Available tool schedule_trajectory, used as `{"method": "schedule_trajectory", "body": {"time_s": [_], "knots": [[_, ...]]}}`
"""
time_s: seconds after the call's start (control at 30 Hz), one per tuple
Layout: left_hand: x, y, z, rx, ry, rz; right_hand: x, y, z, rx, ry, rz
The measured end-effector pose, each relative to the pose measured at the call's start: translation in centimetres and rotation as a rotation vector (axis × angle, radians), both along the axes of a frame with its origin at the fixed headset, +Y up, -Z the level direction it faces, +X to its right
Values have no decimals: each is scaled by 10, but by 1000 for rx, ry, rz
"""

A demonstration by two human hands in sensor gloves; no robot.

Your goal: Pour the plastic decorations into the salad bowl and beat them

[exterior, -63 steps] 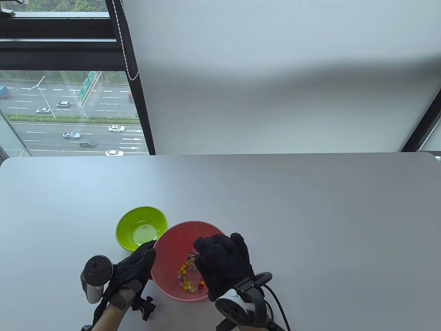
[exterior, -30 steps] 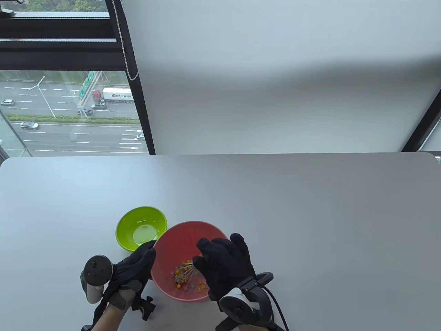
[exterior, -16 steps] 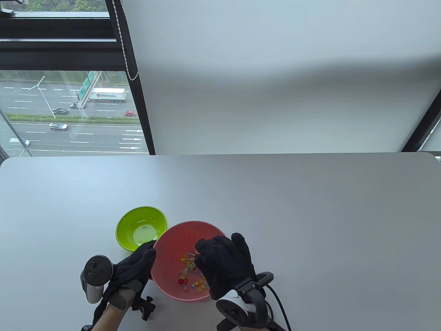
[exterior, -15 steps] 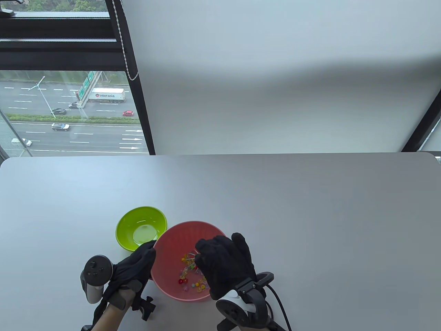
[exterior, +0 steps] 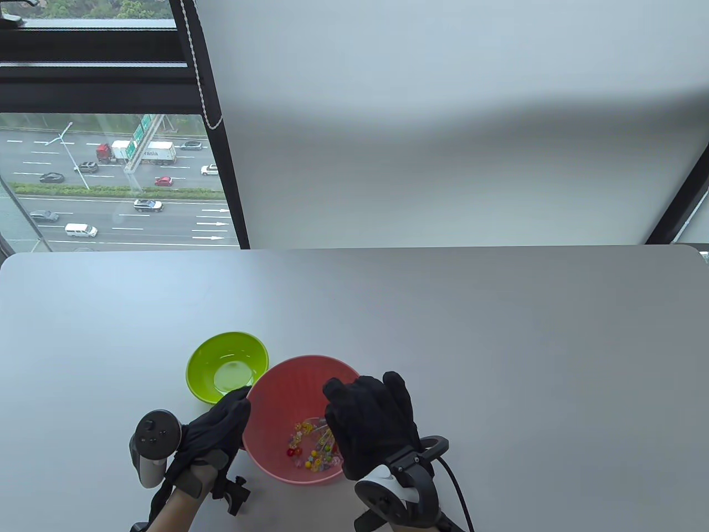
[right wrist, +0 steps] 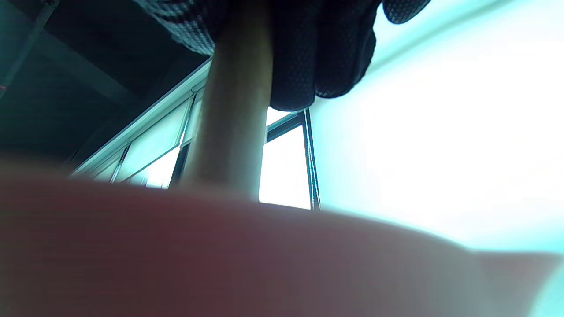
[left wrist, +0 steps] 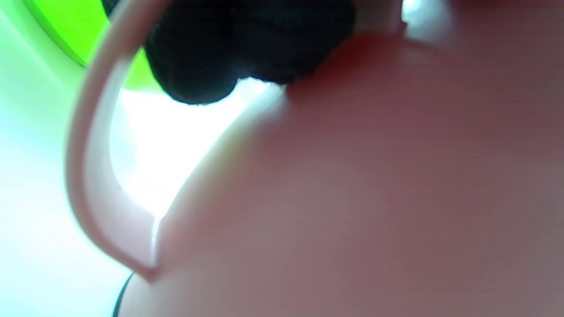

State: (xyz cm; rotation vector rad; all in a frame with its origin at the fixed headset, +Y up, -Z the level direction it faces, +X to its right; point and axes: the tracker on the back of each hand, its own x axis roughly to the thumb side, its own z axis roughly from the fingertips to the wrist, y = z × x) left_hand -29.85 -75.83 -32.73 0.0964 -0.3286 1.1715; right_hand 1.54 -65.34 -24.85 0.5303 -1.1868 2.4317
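Whisk (exterior: 323,438) wires slanted toward 7 o'clock among decorations (exterior: 310,451); only the right wrist view showed the right hand (exterior: 372,426) gripping its handle (right wrist: 235,110). Left hand (exterior: 219,429) clasped the salad bowl (exterior: 277,399) rim.

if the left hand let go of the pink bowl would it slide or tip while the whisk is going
Probably it would slide: the pink salad bowl looks like thin, light plastic on a smooth table. Tipping seems less likely, since it is wide and holds only small decorations. The left hand gripping its rim suggests bracing helps.
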Motion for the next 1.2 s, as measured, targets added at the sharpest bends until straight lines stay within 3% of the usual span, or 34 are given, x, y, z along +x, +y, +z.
{"method": "schedule_trajectory", "body": {"time_s": [0.3,1.2], "knots": [[0,0,0,-2,-1,1,-1,-1,-4,-76,57,-68],[0,0,0,-3,-1,3,-6,-4,0,22,-21,79]]}}
